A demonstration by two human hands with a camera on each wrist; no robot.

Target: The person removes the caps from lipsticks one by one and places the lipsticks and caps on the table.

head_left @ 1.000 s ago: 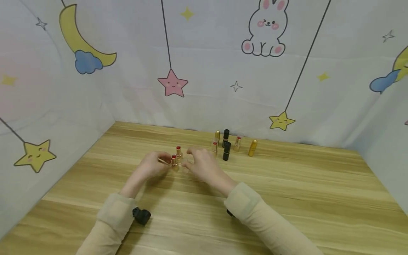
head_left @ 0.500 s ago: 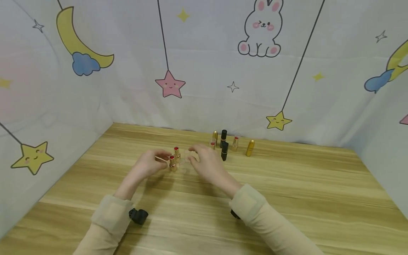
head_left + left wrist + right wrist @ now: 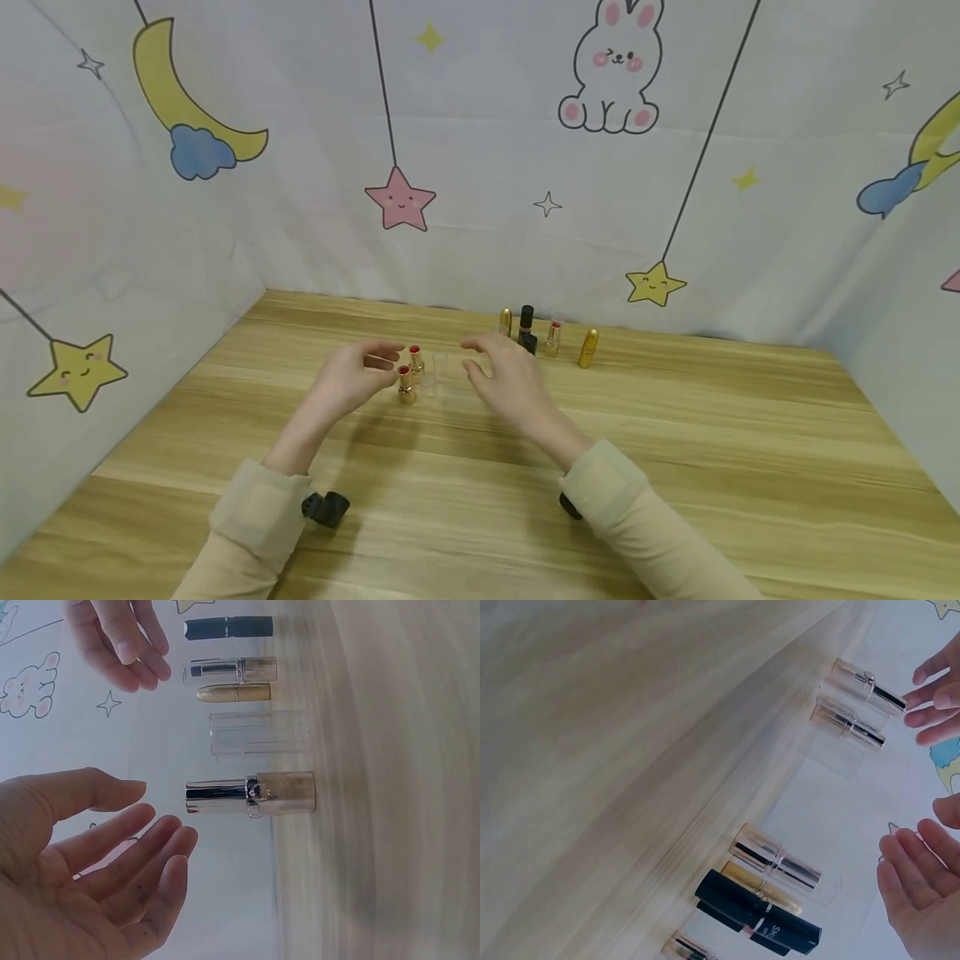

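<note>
Two gold lipsticks with red bullets stand upright, uncapped, on the table: a front one (image 3: 406, 390) and one just behind it (image 3: 417, 367). Clear caps (image 3: 440, 365) stand right beside them. My left hand (image 3: 354, 377) is left of the lipsticks, its fingers loosely bent and holding nothing; the left wrist view shows a gap between that hand (image 3: 105, 877) and the nearest lipstick (image 3: 289, 793). To the right of the caps, my right hand (image 3: 513, 382) hovers with parted thumb and fingers. Nothing lies in its grasp in the right wrist view, where its palm (image 3: 930, 900) shows.
Behind the right hand stand a gold bullet-shaped tube (image 3: 506, 320), black lipsticks (image 3: 527, 319) and a clear-capped gold lipstick (image 3: 553, 338). Another gold bullet-shaped tube (image 3: 588, 348) stands farther right. My right hand hides part of this group. A patterned curtain (image 3: 480, 250) borders the table's back.
My right hand has drawn back to the right, away from the clear caps. My left hand has come slightly away from the lipsticks and its fingers have loosened. The lipsticks stay standing.
</note>
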